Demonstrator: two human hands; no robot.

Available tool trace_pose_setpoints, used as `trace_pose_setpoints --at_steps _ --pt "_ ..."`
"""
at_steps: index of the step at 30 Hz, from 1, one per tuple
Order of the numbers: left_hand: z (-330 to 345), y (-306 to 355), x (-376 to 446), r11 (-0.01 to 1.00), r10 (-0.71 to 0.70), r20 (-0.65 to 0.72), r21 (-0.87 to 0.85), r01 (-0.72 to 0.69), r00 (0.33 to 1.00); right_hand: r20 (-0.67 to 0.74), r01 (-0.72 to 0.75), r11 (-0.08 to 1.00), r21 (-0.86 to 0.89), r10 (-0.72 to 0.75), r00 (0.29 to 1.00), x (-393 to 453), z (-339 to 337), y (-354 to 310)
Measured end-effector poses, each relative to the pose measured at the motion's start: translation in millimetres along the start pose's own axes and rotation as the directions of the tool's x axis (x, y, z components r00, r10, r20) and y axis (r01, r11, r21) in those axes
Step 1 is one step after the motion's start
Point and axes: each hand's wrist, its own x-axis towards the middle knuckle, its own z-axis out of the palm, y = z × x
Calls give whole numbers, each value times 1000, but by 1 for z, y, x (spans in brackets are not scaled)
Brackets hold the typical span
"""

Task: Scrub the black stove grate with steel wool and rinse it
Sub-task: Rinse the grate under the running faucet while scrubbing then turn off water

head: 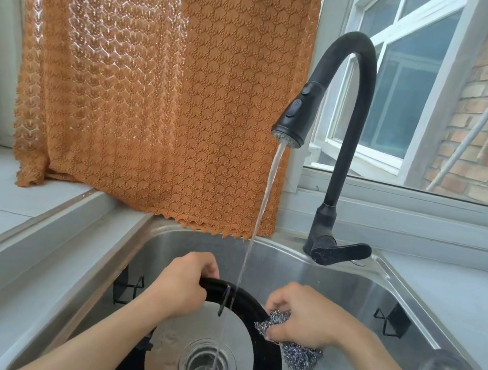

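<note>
Hands reach in from the near edge over the steel sink (pixel 358 288). The left hand (pixel 184 284) curls its fingers round the far rim of the black grate (pixel 270 360), a round ring held tilted in the basin, its far edge raised, its open middle framing the drain (pixel 207 367). The right hand (pixel 307 318) pinches a wad of steel wool (pixel 299 355) against the ring's right side. Water (pixel 256 229) falls from the black tap (pixel 343 104) past a prong on the ring. No writing can be read.
</note>
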Motion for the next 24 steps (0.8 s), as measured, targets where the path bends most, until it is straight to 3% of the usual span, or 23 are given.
trace_pose_setpoints --at_steps 14,22,24 --pt "2 0 4 999 36 -94 -23 -38 995 -108 87 983 159 -70 992 -10 -20 0" --pt "0 16 -13 999 12 -207 -39 -21 978 -140 91 945 315 -49 989 -6 -15 -9" --pt "2 26 -23 996 16 -163 -84 -30 986 -138 66 925 374 -14 990 -7 -16 -11"
